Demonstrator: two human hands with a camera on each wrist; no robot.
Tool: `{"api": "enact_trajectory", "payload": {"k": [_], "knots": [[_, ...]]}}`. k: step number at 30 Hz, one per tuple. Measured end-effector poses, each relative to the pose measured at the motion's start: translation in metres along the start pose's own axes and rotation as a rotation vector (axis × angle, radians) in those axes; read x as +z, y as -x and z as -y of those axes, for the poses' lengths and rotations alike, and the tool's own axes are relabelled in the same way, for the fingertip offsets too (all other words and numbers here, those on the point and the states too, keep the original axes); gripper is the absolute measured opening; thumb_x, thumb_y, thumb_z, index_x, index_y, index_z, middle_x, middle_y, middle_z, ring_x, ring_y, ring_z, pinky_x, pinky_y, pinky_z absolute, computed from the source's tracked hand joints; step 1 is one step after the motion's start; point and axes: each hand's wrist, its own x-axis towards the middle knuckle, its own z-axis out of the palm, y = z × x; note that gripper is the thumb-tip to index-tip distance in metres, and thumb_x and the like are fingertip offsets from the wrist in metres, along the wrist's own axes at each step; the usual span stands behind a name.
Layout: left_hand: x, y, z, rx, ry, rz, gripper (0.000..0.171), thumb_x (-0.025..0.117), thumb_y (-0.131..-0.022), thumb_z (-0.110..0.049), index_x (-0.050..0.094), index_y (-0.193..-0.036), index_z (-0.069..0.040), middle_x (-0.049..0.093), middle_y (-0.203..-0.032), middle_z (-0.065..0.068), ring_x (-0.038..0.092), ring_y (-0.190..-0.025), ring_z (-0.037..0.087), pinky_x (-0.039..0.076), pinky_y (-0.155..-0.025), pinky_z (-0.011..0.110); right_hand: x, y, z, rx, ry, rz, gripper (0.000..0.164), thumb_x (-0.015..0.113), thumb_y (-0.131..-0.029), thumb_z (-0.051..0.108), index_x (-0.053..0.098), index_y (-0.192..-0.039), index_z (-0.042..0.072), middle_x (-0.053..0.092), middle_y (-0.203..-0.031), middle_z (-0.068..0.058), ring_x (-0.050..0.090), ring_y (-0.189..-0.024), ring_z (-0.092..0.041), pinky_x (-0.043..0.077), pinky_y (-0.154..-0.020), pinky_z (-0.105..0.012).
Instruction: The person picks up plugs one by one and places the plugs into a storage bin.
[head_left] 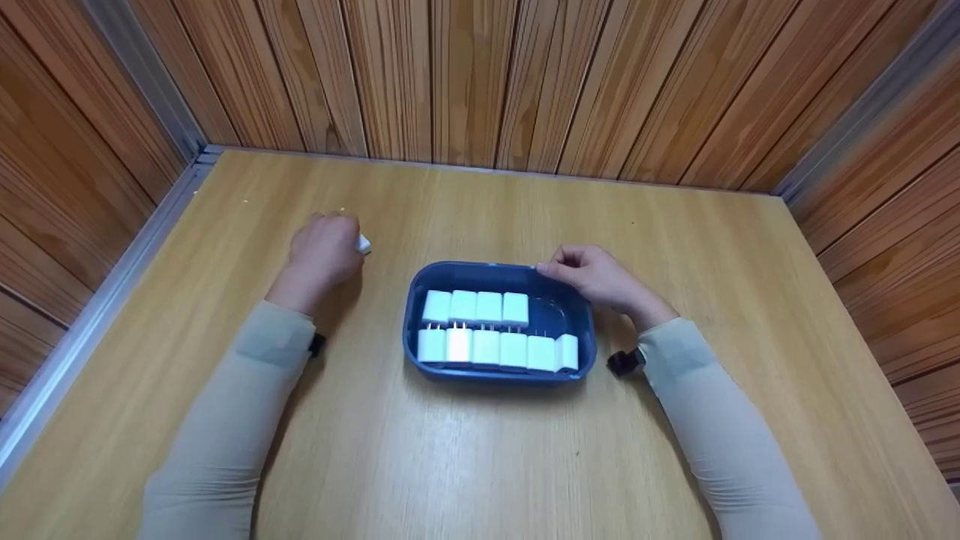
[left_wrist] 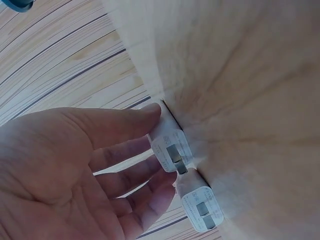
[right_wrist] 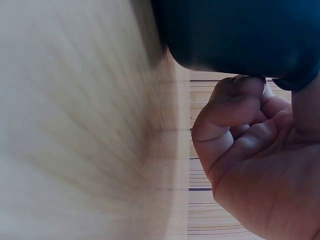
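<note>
At the left of the table my left hand (head_left: 326, 247) pinches a white USB wall charger (left_wrist: 170, 145), thumb on one side and fingers behind it. A second charger (left_wrist: 200, 205) stands right beside it in the left wrist view. From above, the hand hides most of them; one white corner (head_left: 364, 244) shows. My right hand (head_left: 600, 281) grips the far right rim of a blue plastic bin (head_left: 480, 265), thumb over the edge and fingers curled against the outside. Inside the bin, white chargers (head_left: 485, 347) form two rows, prongs showing on several.
The bin stands on a light wooden table (head_left: 480, 457). Wood-panelled walls (head_left: 465, 82) rise at the back and both sides, with a metal rail (head_left: 97, 322) along the left edge. Tiny yellowish bits (head_left: 245, 201) lie near the back left.
</note>
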Motion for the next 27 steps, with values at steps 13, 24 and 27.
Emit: {"api": "enact_trajectory", "payload": {"k": [13,24,27], "knots": [[-0.0002,0.0001,-0.0030,-0.022,-0.053,0.008,0.032,0.073,-0.101,-0.013,0.067,-0.126,0.006,0.069,-0.113,0.027,0.063,-0.102,0.045,0.056,-0.092,0.062,-0.0006,0.0009,0.0000,0.002,-0.005,-0.019,0.050,0.069,-0.106,0.063,0.076,-0.114,0.014,0.070,-0.108,-0.010,0.060,-0.104,-0.032,0.046,-0.090,-0.045],[-0.0007,0.0020,-0.0041,-0.045,0.006,0.029,0.035,0.075,-0.101,-0.013,0.066,-0.130,0.004,0.069,-0.116,0.026,0.064,-0.103,0.045,0.055,-0.098,0.063,-0.0009,0.0010,0.0004,0.010,-0.008,-0.013,0.051,0.069,-0.106,0.063,0.077,-0.117,0.014,0.071,-0.112,-0.011,0.061,-0.107,-0.033,0.046,-0.093,-0.045],[-0.0017,0.0035,-0.0047,-0.050,0.046,0.034,0.039,0.074,-0.101,-0.014,0.066,-0.135,0.003,0.069,-0.122,0.025,0.064,-0.106,0.045,0.054,-0.100,0.063,-0.0009,0.0011,0.0008,0.006,-0.005,-0.008,0.051,0.068,-0.107,0.062,0.077,-0.118,0.014,0.072,-0.112,-0.011,0.061,-0.107,-0.033,0.046,-0.094,-0.045]]}}
